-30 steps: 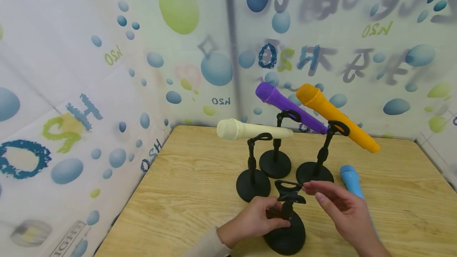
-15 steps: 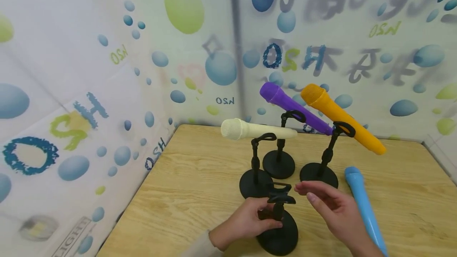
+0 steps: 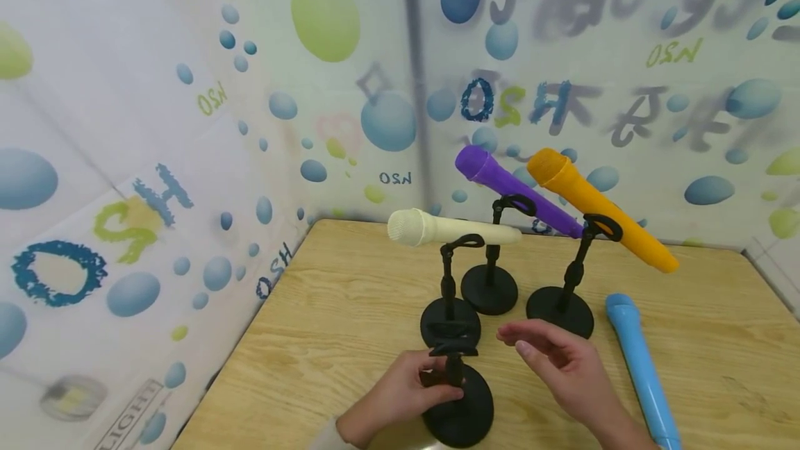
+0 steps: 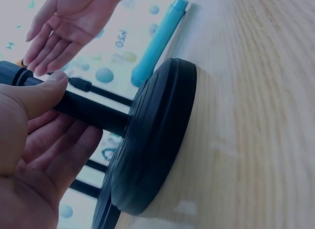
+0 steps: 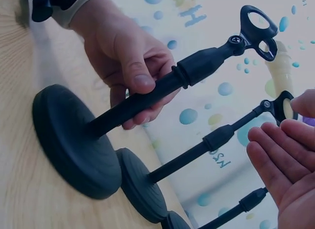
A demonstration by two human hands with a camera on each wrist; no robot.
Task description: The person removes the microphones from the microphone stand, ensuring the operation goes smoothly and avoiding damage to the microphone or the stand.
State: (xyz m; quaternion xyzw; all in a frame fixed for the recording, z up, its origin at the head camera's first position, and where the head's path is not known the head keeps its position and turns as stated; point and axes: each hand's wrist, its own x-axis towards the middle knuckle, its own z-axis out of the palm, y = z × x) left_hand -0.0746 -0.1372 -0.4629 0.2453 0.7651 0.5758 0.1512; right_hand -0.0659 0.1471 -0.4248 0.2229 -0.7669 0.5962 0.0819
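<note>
Head: left fingers (image 3: 442, 393) round nearest stand (image 3: 455, 369)

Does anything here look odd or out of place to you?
One thing: the blue microphone lies flat on the table, while the white microphone, purple microphone and orange microphone sit raised on stands. The front stand, held in the left grip, has an empty clip. I see no spill or obvious damage.

Reversed "H2O" (image 3: 516, 103) — "LIGHT" (image 3: 131, 415) — on walls (image 3: 381, 33)
</note>
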